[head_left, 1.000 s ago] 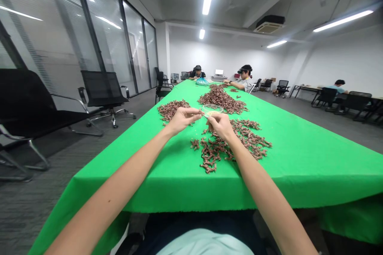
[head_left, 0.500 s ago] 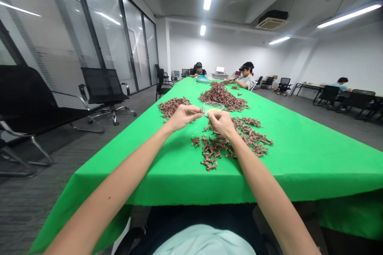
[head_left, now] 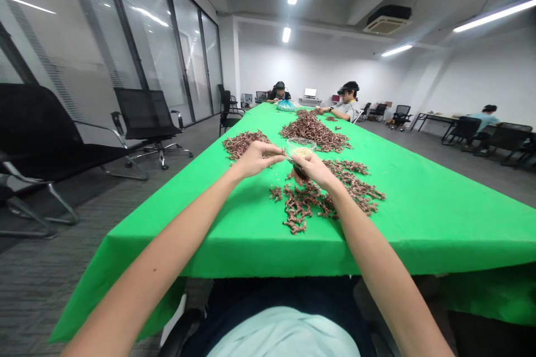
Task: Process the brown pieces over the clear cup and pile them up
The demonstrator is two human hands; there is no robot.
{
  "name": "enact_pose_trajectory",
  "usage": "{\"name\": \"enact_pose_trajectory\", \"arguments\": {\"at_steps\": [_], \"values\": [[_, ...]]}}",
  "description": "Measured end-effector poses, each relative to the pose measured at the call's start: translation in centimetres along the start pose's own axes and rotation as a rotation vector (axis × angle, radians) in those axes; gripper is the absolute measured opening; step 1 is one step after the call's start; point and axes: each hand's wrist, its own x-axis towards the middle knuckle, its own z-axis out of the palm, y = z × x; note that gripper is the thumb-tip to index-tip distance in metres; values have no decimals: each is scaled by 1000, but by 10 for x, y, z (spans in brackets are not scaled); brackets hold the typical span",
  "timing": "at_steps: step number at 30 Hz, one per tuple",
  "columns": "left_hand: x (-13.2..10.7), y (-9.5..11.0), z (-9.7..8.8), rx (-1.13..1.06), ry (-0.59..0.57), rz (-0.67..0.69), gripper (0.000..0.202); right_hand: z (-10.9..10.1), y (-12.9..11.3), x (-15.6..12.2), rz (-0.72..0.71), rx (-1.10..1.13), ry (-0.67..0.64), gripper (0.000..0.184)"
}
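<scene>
My left hand (head_left: 258, 158) is closed in a pinch above the table, its fingertips on a small reddish-brown piece that is mostly hidden. Close beside it, my right hand (head_left: 312, 167) is wrapped round a small metal-tipped tool with a dark handle (head_left: 300, 172). The tool's tip meets the left fingertips; its exact kind is unclear. Just behind the hands stands a clear round bowl (head_left: 302, 144) with pale bits in it. Under and right of my right hand lie many loose knobbly reddish-brown pieces (head_left: 355, 187).
A green cloth (head_left: 419, 195) covers the long table. A large heap of brown pieces (head_left: 316, 131) lies beyond the bowl, a smaller heap (head_left: 243, 144) to the left. Two people sit at the far end near a blue bag (head_left: 285, 105). Black chairs (head_left: 146, 114) stand at left.
My right hand has turned a little, so the tool's dark handle now shows beneath it. Both hands stay together near the bowl. The view has shifted slightly.
</scene>
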Motion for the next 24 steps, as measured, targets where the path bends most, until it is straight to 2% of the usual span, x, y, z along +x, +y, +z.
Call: {"name": "enact_pose_trajectory", "arguments": {"at_steps": [2,5,8,14,24], "values": [[1,0,2,-83,31,-73,39,1,3,3,-121,-111,181,63],[0,-3,6,-227,28,-173,44,1,8,6,-321,-402,459,55],[-1,-5,9,-329,9,-243,47,1,9,5,-389,-637,600,50],[-2,-1,15,-436,-29,-295,47,4,3,2,-413,-775,655,41],[-4,2,15,-471,-67,-320,41,5,7,4,-467,-926,708,43]]}}
